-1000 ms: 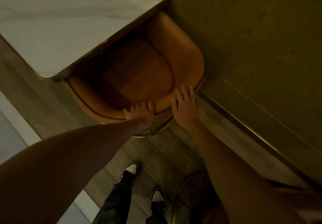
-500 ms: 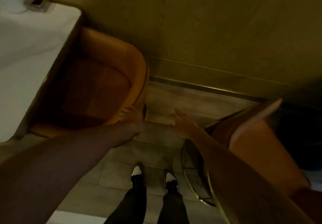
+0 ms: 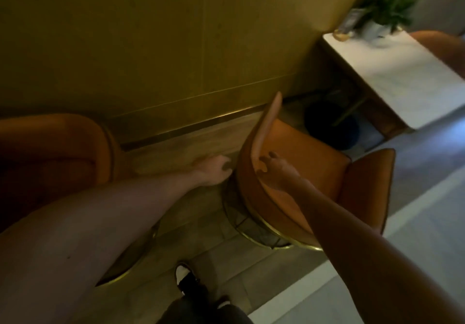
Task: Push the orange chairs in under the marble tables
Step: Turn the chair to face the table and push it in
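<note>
An orange chair (image 3: 312, 162) with a gold wire base stands in the middle of the floor, pulled out from the marble table (image 3: 392, 77) at the upper right. My right hand (image 3: 273, 170) rests on the top edge of its curved backrest, fingers curled over the rim. My left hand (image 3: 214, 168) hovers just left of that backrest, fingers loosely apart, holding nothing. Another orange chair (image 3: 55, 147) sits at the left edge. A third orange chair (image 3: 442, 46) shows behind the marble table.
A yellow-green wall (image 3: 176, 46) with a brass skirting strip runs behind the chairs. A potted plant (image 3: 385, 9) and a small glass (image 3: 341, 35) stand on the marble table. A dark round bin (image 3: 332, 124) sits under it. My shoes (image 3: 186, 276) are at the bottom.
The view has swung right, away from the first chair and table. Both hands left the first chair; my right hand has landed on the second chair's backrest.
</note>
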